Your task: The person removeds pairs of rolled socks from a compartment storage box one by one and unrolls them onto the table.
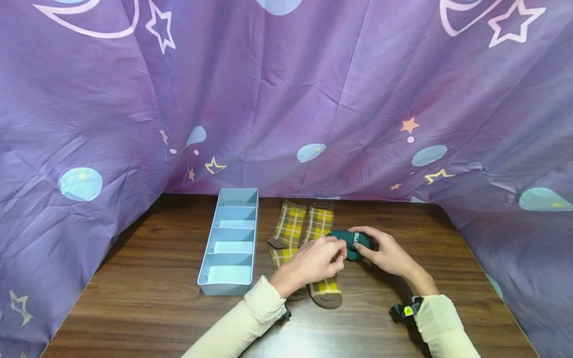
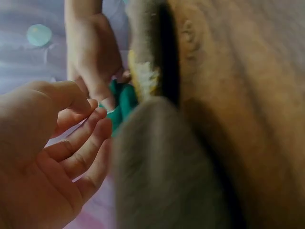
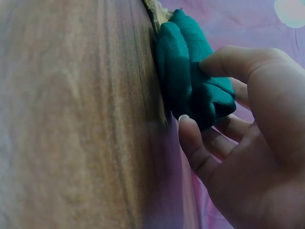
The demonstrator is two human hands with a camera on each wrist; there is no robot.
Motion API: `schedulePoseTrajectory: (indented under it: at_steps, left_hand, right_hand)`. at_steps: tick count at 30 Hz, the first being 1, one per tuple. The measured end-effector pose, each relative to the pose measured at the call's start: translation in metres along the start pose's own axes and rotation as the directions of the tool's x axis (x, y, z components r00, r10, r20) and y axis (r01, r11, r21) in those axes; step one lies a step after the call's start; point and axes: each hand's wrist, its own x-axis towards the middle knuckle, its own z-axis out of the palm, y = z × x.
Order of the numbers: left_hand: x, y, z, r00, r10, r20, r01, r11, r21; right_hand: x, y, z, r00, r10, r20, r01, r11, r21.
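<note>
Firstly, plaid socks (image 1: 320, 222): laid flat.
Left hand (image 1: 309, 263): fingers bent; gripping or not, we cannot tell.
Green knit bundle (image 3: 175, 67): at the socks' right edge; we judge it light, soft, non-slip, best held mid-roll so folds stay tucked.
Right hand (image 1: 388, 253): grips the bundle.

Green bundle (image 3: 185, 67), yellow-brown plaid socks (image 1: 319, 222)

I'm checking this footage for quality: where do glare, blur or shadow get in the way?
Head view: mostly sharp, but a pale glare washes out the table near the bottom edge; left wrist view: the brown sock toe looms close and out of focus; right wrist view: dim, wood grain smeared, though the green bundle is clearer, its lower folds in shadow.
</note>
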Motion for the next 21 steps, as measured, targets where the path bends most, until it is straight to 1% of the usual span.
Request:
schedulePoseTrajectory:
  at_steps: [5, 9, 11, 13, 15, 17, 19, 21]
  left_hand:
    - [0.004, -0.004, 0.013, 1.0, -0.007, 0.006, 0.007, 0.999, 0.046]
    - [0.003, -0.005, 0.016, 1.0, 0.001, 0.015, -0.002, 0.998, 0.066]
    - [0.002, -0.004, 0.015, 0.999, 0.004, 0.048, -0.007, 0.998, 0.062]
    - [0.001, -0.004, 0.015, 0.995, 0.006, 0.101, -0.012, 0.998, 0.058]
    - [0.0, -0.004, 0.016, 0.987, 0.002, 0.16, -0.011, 0.998, 0.056]
    - [-0.001, -0.004, 0.017, 0.979, -0.01, 0.205, -0.002, 0.998, 0.057]
    - [-0.002, -0.004, 0.018, 0.973, -0.023, 0.23, 0.009, 0.998, 0.064]
    - [-0.003, -0.004, 0.018, 0.971, -0.032, 0.236, 0.013, 0.996, 0.085]
  right_hand:
    - [0.001, 0.0, 0.002, 0.999, -0.026, -0.023, 0.026, 1.0, -0.01]
    - [0.002, 0.001, 0.002, 0.998, -0.044, -0.04, 0.043, 0.999, -0.028]
    - [0.002, 0.001, 0.002, 0.998, -0.04, -0.041, 0.039, 0.999, -0.034]
    - [0.002, 0.001, 0.002, 0.999, -0.028, -0.043, 0.026, 0.999, -0.044]
    - [0.002, 0.001, 0.002, 0.999, -0.019, -0.043, 0.016, 0.999, -0.051]
    - [0.002, 0.002, 0.003, 0.999, -0.008, -0.042, 0.006, 0.999, -0.049]
    - [0.003, 0.002, 0.004, 0.999, -0.005, -0.044, 0.003, 0.999, -0.045]
    - [0.004, 0.002, 0.005, 0.999, -0.008, -0.052, 0.006, 0.999, -0.043]
